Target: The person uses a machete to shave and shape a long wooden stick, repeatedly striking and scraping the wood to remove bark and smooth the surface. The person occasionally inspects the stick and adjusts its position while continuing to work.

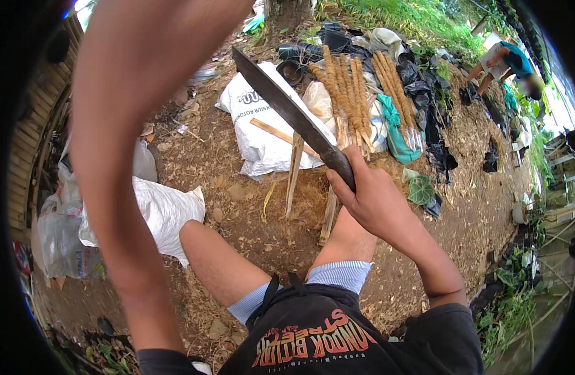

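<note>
A machete [287,108] with a dark blade is gripped in my right hand [374,192], its blade slanting up and to the left. My left forearm [114,117] rises blurred and close to the camera; the left hand itself is beyond the top edge. Below the blade, a split wooden stake [294,176] stands over loose brown fibre [308,201]. A second wooden piece [328,218] lies partly behind my right hand and leg. Another flat wooden stick [268,131] rests across a white printed sack [254,150].
Several fibre-wrapped poles [346,93] lie beyond the sack, with more poles [393,89] to their right. Black plastic [421,98] is scattered nearby. A stuffed white sack [163,215] sits by my left knee. Another person [508,61] bends over at the far right. A tree trunk [285,18] stands behind.
</note>
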Demonstrator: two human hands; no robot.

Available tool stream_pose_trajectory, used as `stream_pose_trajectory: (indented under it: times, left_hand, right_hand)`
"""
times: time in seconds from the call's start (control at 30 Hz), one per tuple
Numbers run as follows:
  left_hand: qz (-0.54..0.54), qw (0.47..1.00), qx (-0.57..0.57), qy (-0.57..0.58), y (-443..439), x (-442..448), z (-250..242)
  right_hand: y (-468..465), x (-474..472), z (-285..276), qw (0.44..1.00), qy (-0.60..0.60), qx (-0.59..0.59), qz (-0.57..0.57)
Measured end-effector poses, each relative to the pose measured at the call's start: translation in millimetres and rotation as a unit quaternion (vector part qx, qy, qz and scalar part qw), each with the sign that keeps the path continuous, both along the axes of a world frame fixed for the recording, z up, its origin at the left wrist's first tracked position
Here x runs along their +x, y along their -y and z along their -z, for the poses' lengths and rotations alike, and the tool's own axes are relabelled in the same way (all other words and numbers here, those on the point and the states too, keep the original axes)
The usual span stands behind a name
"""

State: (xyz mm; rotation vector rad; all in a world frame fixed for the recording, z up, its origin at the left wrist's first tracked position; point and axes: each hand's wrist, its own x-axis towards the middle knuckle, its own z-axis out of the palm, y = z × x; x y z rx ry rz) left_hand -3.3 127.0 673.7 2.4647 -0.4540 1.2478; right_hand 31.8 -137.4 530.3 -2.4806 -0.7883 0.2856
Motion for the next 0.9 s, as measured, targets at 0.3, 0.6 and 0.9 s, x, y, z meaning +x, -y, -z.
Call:
stream_pose_trajectory:
  times: [0.3,0.6,0.9]
  left_hand:
    - [-0.059,0.976,0.126,0.169,22.1,119.3,86.3]
    - [-0.111,0.980,0.132,-0.099,46.9,77.7,19.5]
    - [-0.005,0.995,0.011,0.103,2.5,76.1,124.8]
  right_hand:
    - [7.5,3.0,-23.3,0.998,0.037,-0.046,-0.026]
    - [15.1,13.5,-14.7,1.000,-0.011,0.005,-0.025]
    - [11.0,28.2,-3.3,1.000,0.004,0.018,-0.024]
